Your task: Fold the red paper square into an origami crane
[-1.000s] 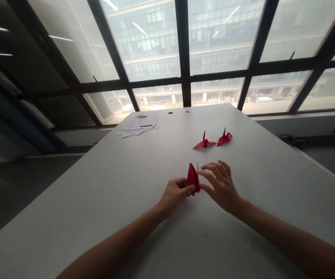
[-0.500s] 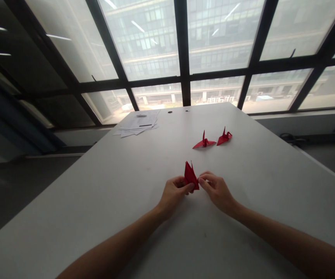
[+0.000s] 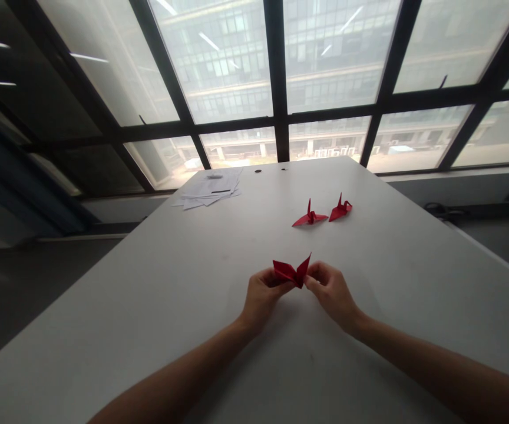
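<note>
Between my hands, over the near middle of the table, is a red folded paper crane (image 3: 286, 271) with its points spread to the left and right. My left hand (image 3: 264, 294) pinches its left side, thumb in front and fingers behind. My right hand (image 3: 330, 292) is closed on the right side, gripping the fold near the upright point. Beyond my hands stand two finished-looking red paper cranes, a left one (image 3: 310, 218) and a right one (image 3: 340, 209), close beside each other.
The white table (image 3: 157, 294) stretches away toward large dark-framed windows (image 3: 281, 141). At its far left lie several loose white papers (image 3: 208, 189) with a dark pen-like strip (image 3: 221, 191) on top. A round hole (image 3: 258, 171) is near the far edge.
The folded paper has opened out: its two points, close together and upright before, now spread apart left and right. My right hand has taken hold of its right part; the standing cranes have not moved.
</note>
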